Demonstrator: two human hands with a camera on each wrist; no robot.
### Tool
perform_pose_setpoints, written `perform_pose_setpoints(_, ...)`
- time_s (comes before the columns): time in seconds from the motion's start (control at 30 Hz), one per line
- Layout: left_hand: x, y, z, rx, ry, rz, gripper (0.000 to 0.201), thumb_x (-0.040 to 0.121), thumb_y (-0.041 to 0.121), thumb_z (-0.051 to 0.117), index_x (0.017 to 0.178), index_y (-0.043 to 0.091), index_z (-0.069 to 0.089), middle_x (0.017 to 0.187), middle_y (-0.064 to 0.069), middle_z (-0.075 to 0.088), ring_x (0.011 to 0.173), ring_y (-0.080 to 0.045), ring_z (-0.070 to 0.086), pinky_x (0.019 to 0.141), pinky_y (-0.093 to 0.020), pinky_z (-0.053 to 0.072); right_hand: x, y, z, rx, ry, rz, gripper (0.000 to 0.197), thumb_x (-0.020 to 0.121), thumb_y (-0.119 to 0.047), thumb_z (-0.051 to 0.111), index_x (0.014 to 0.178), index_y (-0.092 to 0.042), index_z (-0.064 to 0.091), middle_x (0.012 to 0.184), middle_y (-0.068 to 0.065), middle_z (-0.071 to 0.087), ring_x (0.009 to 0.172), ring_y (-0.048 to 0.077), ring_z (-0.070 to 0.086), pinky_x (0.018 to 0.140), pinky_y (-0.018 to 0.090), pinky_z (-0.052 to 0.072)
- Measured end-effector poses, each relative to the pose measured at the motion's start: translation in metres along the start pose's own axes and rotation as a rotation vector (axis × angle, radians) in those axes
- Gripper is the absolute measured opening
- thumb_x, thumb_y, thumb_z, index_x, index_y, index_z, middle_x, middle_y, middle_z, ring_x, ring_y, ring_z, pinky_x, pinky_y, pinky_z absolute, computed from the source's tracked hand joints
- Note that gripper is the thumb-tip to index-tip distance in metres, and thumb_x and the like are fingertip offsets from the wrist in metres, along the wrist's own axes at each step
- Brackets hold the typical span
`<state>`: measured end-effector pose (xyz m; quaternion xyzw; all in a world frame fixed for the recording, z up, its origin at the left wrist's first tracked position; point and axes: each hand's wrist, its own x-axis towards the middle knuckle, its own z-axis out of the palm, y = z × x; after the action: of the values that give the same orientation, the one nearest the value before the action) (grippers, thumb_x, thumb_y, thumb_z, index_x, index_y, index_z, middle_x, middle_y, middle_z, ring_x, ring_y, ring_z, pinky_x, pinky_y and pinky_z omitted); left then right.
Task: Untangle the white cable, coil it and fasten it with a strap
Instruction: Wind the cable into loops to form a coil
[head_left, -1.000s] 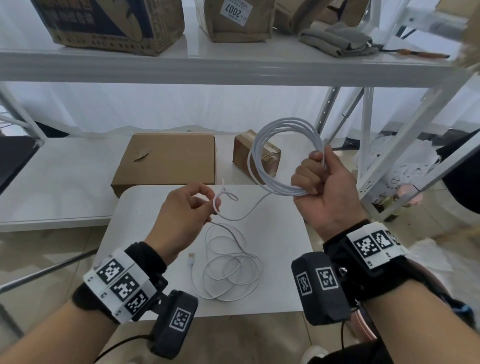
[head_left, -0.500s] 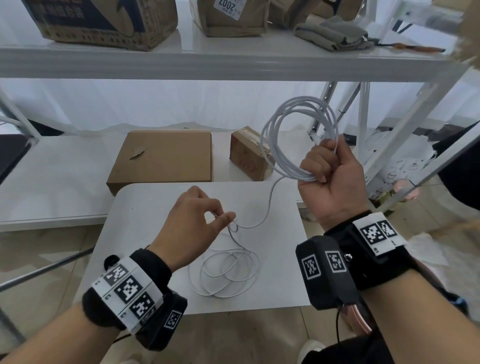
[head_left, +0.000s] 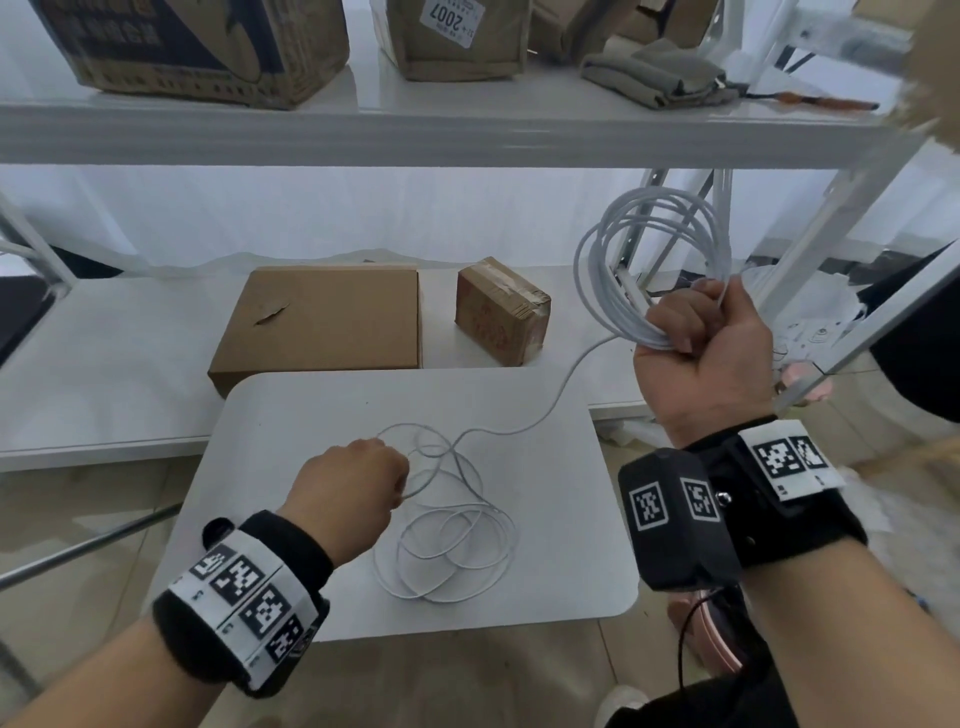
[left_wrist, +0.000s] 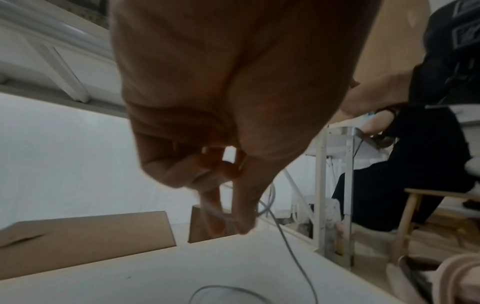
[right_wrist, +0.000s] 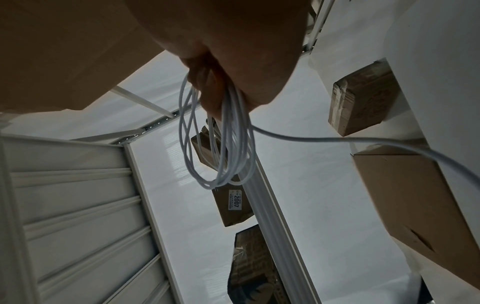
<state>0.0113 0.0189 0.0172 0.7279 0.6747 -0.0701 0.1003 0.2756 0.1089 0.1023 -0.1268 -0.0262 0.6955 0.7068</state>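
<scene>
My right hand (head_left: 691, 332) is raised at the right and grips a coil of several loops of the white cable (head_left: 613, 280); the same coil (right_wrist: 223, 144) hangs from my fist in the right wrist view. One strand runs down from the coil to the white table (head_left: 311, 415). There the loose rest of the cable (head_left: 457, 545) lies in tangled loops. My left hand (head_left: 358, 483) is low over the table at the left of these loops, and its fingertips (left_wrist: 239, 222) pinch a strand. No strap is in view.
A flat cardboard box (head_left: 327, 322) and a small taped box (head_left: 498, 317) lie on the low white shelf behind the table. An upper shelf (head_left: 415, 135) with boxes and folded cloth hangs overhead. Slanted shelf posts (head_left: 810, 234) stand close behind my right hand. A seated person (left_wrist: 415, 164) is at the right.
My right hand lifted the coil higher and to the right, pulling the strand taut. My left hand dropped from mid-air to the table and took a strand of the loose loops.
</scene>
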Motion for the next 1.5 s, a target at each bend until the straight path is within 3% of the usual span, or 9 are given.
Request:
perform_pose_setpoints(0.13, 0.005, -0.009, 0.004, -0.065, -0.110, -0.104, 0.022, 0.095, 0.031, 0.057, 0.116, 0.031, 0.062, 0.104, 0.002, 0.065, 0.090, -0.020, 0.061, 0.075, -0.029, 0.048, -0.004, 0.006, 0.001, 0.033, -0.021, 0.060, 0.045, 0.106, -0.032, 0.040, 0.067, -0.011, 0.048, 0.046, -0.006, 0.026, 0.033, 0.008, 0.024, 0.033, 0.018, 0.022)
perform_pose_setpoints(0.27, 0.007, 0.000, 0.001, -0.486, -0.195, -0.047, 0.076, 0.087, 0.062, 0.063, 0.147, 0.026, 0.034, 0.105, 0.002, 0.071, 0.089, -0.013, 0.069, 0.083, -0.035, 0.056, -0.013, 0.022, 0.001, 0.054, -0.072, 0.183, 0.045, 0.105, -0.031, 0.039, 0.067, -0.011, 0.048, 0.043, -0.005, 0.026, 0.034, 0.007, 0.018, 0.032, 0.017, 0.022)
perform_pose_setpoints(0.4, 0.010, 0.018, -0.019, -1.292, -0.073, -0.161, 0.044, 0.101, 0.020, 0.058, 0.142, 0.022, 0.044, 0.111, -0.014, 0.069, 0.066, -0.010, 0.069, 0.066, -0.026, 0.056, -0.018, 0.033, 0.002, -0.043, -0.079, 0.254, 0.043, 0.103, -0.034, 0.042, 0.067, -0.012, 0.048, 0.044, -0.006, 0.026, 0.038, 0.006, 0.014, 0.034, 0.015, 0.020)
perform_pose_setpoints(0.5, 0.011, 0.013, -0.033, -1.842, 0.005, -0.274, 0.036, 0.098, -0.006, 0.044, 0.123, 0.011, 0.063, 0.109, -0.019, 0.061, 0.077, -0.020, 0.073, 0.068, -0.026, 0.057, -0.017, 0.034, 0.001, -0.183, -0.067, 0.226, 0.043, 0.104, -0.037, 0.040, 0.069, -0.014, 0.047, 0.045, -0.007, 0.025, 0.032, 0.005, 0.022, 0.033, 0.016, 0.020)
perform_pose_setpoints(0.63, 0.006, 0.001, -0.044, -2.290, -0.058, -0.204, 0.036, 0.090, 0.005, 0.053, 0.123, 0.006, 0.069, 0.102, -0.012, 0.054, 0.086, -0.023, 0.063, 0.078, -0.028, 0.059, -0.017, 0.036, -0.001, -0.188, -0.053, 0.246, 0.045, 0.104, -0.038, 0.040, 0.067, -0.014, 0.048, 0.044, -0.007, 0.024, 0.031, 0.005, 0.023, 0.032, 0.016, 0.020)
perform_pose_setpoints(0.9, 0.002, 0.004, -0.044, -2.202, -0.347, -0.128, 0.047, 0.082, 0.002, 0.066, 0.128, -0.003, 0.060, 0.092, -0.009, 0.064, 0.063, -0.010, 0.056, 0.054, -0.020, 0.051, -0.025, 0.048, -0.001, -0.222, -0.074, 0.328, 0.042, 0.102, -0.038, 0.043, 0.068, -0.014, 0.050, 0.046, -0.008, 0.023, 0.034, 0.007, 0.016, 0.033, 0.015, 0.019)
perform_pose_setpoints(1.17, 0.004, 0.003, -0.046, -2.056, -0.023, -0.107, 0.014, 0.084, -0.003, 0.061, 0.085, 0.010, 0.056, 0.089, -0.011, 0.065, 0.081, -0.020, 0.073, 0.067, -0.025, 0.059, -0.027, 0.051, -0.003, -0.262, -0.082, 0.368, 0.041, 0.101, -0.037, 0.042, 0.067, -0.015, 0.050, 0.045, -0.009, 0.025, 0.045, 0.006, 0.008, 0.034, 0.015, 0.018)
perform_pose_setpoints(1.33, 0.011, -0.004, -0.042, -1.997, 0.272, -0.286, 0.017, 0.095, 0.010, 0.062, 0.081, 0.011, 0.053, 0.076, -0.005, 0.067, 0.072, -0.017, 0.074, 0.060, -0.019, 0.057, -0.028, 0.050, -0.003, -0.269, -0.075, 0.380, 0.037, 0.098, -0.037, 0.045, 0.068, -0.016, 0.049, 0.045, -0.009, 0.025, 0.045, 0.006, 0.007, 0.034, 0.014, 0.017)
perform_pose_setpoints(1.5, 0.013, -0.016, -0.051, -2.163, 0.308, -0.432, 0.042, 0.104, 0.024, 0.047, 0.064, 0.011, 0.045, 0.086, -0.014, 0.075, 0.071, -0.021, 0.074, 0.060, -0.026, 0.060, -0.029, 0.049, -0.002, -0.426, -0.071, 0.412, 0.039, 0.101, -0.038, 0.043, 0.070, -0.016, 0.047, 0.047, -0.009, 0.023, 0.043, 0.006, 0.009, 0.033, 0.015, 0.017)
